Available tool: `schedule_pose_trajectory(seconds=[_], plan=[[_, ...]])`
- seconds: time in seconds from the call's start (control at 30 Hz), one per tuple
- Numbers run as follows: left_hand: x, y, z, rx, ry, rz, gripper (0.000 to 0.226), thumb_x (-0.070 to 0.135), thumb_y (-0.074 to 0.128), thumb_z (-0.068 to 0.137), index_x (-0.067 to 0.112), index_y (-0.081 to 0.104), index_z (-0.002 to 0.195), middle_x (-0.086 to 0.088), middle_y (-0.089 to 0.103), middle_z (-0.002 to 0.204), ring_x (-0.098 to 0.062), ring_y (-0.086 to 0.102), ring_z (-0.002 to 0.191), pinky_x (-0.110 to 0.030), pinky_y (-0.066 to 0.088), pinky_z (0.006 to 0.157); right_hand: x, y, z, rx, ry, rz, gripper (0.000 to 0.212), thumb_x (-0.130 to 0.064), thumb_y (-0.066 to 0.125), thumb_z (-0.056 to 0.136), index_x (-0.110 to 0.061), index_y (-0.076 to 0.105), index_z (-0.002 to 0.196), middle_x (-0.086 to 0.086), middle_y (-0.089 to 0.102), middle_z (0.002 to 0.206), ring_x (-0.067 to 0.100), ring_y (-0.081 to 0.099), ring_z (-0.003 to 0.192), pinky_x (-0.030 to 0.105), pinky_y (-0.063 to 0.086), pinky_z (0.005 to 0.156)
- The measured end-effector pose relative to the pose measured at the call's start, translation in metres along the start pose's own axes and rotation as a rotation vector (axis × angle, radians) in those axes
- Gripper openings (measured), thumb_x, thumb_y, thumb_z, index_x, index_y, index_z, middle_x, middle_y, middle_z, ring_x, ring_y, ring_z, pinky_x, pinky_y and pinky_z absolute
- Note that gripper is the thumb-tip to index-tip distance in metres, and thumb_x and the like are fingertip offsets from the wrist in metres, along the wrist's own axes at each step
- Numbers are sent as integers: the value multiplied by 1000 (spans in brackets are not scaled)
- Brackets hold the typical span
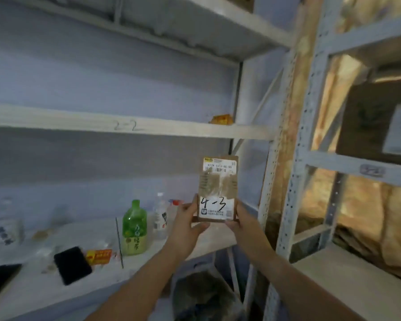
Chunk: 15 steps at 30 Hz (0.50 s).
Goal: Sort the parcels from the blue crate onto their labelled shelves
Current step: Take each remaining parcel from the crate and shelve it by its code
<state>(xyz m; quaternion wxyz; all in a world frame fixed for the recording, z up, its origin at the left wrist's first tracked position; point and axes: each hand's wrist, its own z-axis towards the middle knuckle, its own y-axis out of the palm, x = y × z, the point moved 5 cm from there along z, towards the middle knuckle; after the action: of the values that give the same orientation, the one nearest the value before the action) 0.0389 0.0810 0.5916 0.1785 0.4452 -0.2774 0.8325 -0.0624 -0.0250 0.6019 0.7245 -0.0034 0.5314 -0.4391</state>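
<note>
A small flat brown parcel (218,181) stands upright in front of me, held at its bottom edge by both hands. Its white label shows a barcode on top and "4-3" handwritten in black below. My left hand (187,222) pinches the lower left corner, thumb on the front. My right hand (242,222) pinches the lower right corner. The shelf (79,122) behind, at the left, carries the handwritten mark "2-2" on its front edge. The blue crate is out of view.
The lower shelf (206,242) holds a green bottle (134,228), a clear bottle (160,216), a black pad (72,265) and a yellow-red packet (99,256). An orange packet (220,119) lies on the 2-2 shelf. A cardboard box (377,121) sits in the right rack, past the upright post (296,158).
</note>
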Motion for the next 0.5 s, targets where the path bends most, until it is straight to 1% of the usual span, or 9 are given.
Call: schedule_pose_trajectory(seconds=[0.03, 0.1, 0.17, 0.23, 0.3, 0.37, 0.4, 0.47, 0.5], plan=[[31, -3, 10, 20, 72, 46, 58, 2, 58, 87, 23, 41, 139, -4, 49, 121, -15, 57, 108, -16, 48, 91, -22, -24, 3, 48, -45, -55, 32, -14, 44, 99, -28, 47, 128, -5, 60, 129, 12, 53, 123, 37, 41, 108], [94, -3, 26, 56, 222, 94, 49, 3, 57, 89, 25, 50, 132, -1, 59, 120, -11, 61, 104, -22, 50, 91, -65, -73, 5, 173, -119, -174, 36, -21, 45, 99, -35, 42, 132, -8, 60, 129, 10, 54, 122, 30, 41, 106], [152, 5, 32, 79, 369, 95, 41, 9, 56, 90, 30, 56, 124, 4, 65, 120, -10, 63, 104, -26, 52, 89, -100, -121, -2, 298, -170, -314, 39, -27, 45, 99, -35, 40, 137, -6, 61, 127, 13, 57, 116, 26, 44, 95], [201, 18, 27, 109, 509, 98, 47, 12, 56, 91, 36, 46, 130, 9, 62, 123, -7, 59, 109, -23, 48, 92, -125, -165, -14, 367, -184, -458, 42, -34, 44, 99, -32, 37, 140, -1, 65, 122, 20, 62, 108, 28, 45, 80], [237, 34, 19, 109, 625, 79, 55, 10, 54, 92, 33, 36, 138, 9, 58, 128, -5, 54, 116, -20, 44, 98, -142, -203, -31, 402, -181, -623, 46, -40, 42, 98, -30, 33, 142, 2, 67, 116, 23, 64, 98, 29, 43, 68], [260, 53, 10, 78, 684, 101, 55, 14, 52, 93, 27, 33, 143, 5, 54, 134, -8, 51, 122, -26, 42, 104, -153, -235, -52, 449, -207, -808, 51, -46, 39, 97, -28, 28, 143, 1, 67, 111, 23, 66, 91, 32, 47, 62], [267, 63, 7, 75, 704, 147, 56, 17, 52, 94, 25, 30, 145, 3, 53, 136, -10, 49, 125, -30, 41, 106, -157, -249, -63, 473, -226, -901, 53, -49, 38, 96, -28, 27, 143, 0, 68, 107, 21, 67, 88, 30, 47, 59], [279, 80, 1, 94, 738, 249, 58, 22, 50, 95, 25, 24, 146, 1, 51, 138, -14, 48, 126, -34, 41, 105, -160, -273, -83, 498, -248, -1078, 59, -53, 36, 95, -26, 24, 145, -4, 68, 97, 16, 66, 82, 22, 38, 49], [285, 88, -2, 92, 745, 271, 57, 25, 48, 95, 25, 23, 147, 1, 51, 138, -15, 48, 125, -35, 42, 104, -160, -284, -91, 499, -247, -1153, 62, -55, 35, 94, -25, 23, 147, -5, 68, 94, 14, 66, 80, 21, 34, 47]])
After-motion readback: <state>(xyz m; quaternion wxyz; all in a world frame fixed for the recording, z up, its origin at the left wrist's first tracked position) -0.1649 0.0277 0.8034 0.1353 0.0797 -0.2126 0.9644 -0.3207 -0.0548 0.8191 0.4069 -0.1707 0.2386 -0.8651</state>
